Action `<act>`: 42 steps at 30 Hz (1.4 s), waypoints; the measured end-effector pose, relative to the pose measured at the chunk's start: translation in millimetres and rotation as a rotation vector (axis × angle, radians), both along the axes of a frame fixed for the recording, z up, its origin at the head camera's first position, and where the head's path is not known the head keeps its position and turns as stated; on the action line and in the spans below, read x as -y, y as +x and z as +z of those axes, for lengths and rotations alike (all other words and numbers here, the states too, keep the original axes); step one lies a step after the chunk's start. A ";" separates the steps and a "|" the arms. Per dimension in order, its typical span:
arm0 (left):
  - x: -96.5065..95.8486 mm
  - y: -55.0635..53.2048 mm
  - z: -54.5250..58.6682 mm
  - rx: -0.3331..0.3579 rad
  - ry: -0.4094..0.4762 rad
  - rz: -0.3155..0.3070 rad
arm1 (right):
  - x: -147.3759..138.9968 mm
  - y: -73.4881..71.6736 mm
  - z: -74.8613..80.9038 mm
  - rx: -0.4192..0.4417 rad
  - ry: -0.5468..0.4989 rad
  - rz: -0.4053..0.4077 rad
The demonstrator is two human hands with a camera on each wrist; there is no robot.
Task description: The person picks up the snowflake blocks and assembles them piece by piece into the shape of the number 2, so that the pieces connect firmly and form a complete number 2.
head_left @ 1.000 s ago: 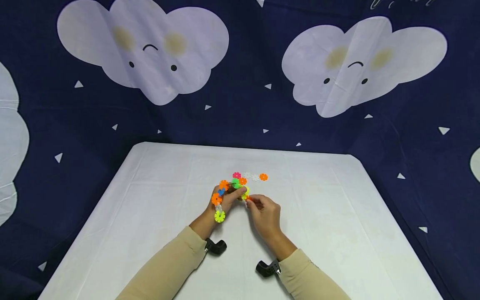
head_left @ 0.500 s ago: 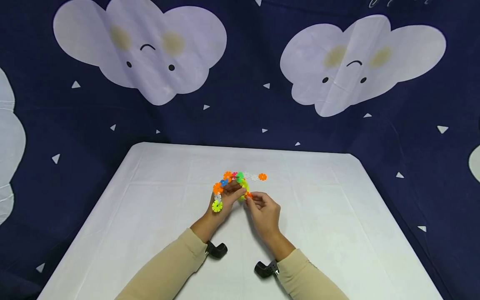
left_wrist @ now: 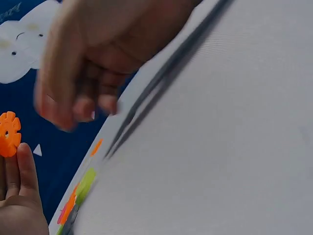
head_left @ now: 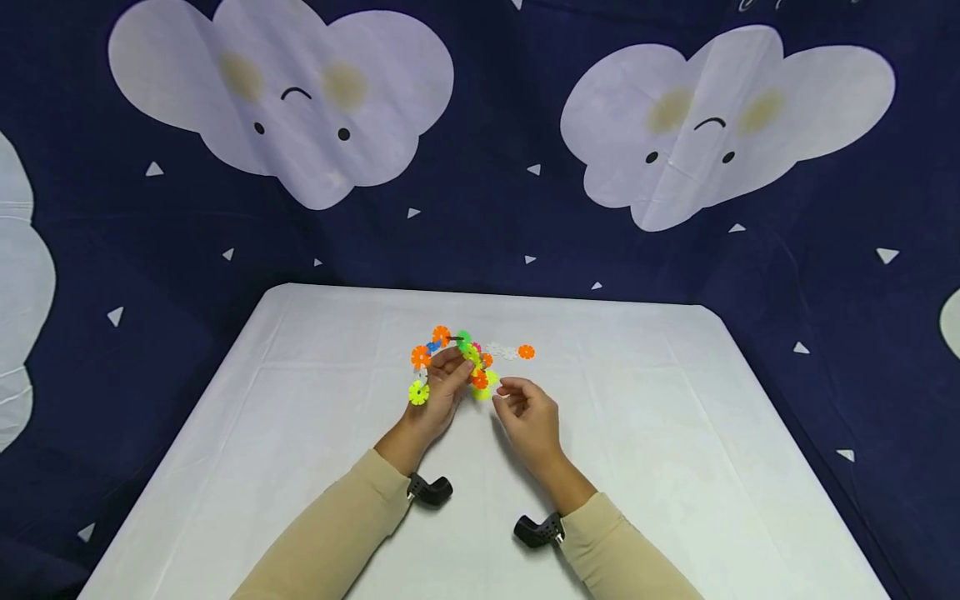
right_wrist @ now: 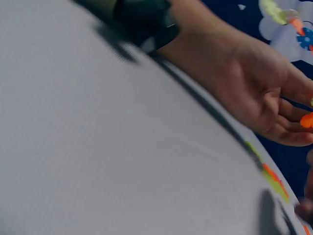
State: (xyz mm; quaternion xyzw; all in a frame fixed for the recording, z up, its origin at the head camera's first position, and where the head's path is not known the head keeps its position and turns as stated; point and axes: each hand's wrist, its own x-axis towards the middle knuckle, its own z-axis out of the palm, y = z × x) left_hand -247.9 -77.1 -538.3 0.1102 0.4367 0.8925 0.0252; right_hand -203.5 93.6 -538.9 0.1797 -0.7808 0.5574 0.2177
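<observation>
A curved chain of interlocking snowflake discs (head_left: 421, 357), with orange, blue, green, white and yellow-green pieces, is raised above the table. My left hand (head_left: 438, 396) pinches its right part, thumb across a yellow-green disc (head_left: 471, 353); an orange disc (head_left: 480, 380) sits below the thumb. The chain's left end, another yellow-green disc (head_left: 418, 392), hangs beside the wrist. To the right, my right hand (head_left: 531, 421) is apart from the chain, its fingers loosely bent around nothing. In the left wrist view this right hand (left_wrist: 107, 44) is blurred.
On the white table (head_left: 637, 433), beyond the hands, lie white discs (head_left: 501, 352) and an orange disc (head_left: 527, 352). Yellow discs (head_left: 482, 392) show near the left hand. Behind the table hangs a dark blue cloth (head_left: 495, 225) with clouds.
The left hand has moved away and to the left with the chain. The right hand, earlier at the chain's orange disc, has let go and stays almost in place.
</observation>
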 end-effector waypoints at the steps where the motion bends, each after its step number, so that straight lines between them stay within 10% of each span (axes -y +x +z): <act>1: 0.4 -1.0 -0.2 0.007 0.016 0.015 | 0.7 -1.1 -0.8 -0.005 0.092 -0.038; 9: 1.0 -0.8 -0.9 -0.016 0.063 0.039 | 18.0 -12.5 -12.6 0.049 0.521 -0.171; 15: 0.1 -2.1 -1.6 -0.037 0.091 0.024 | 27.2 -19.8 -10.2 0.060 0.539 -0.233; 42: 1.4 -1.2 -2.0 -0.014 0.166 -0.013 | 14.0 -27.9 -9.8 0.030 0.633 0.028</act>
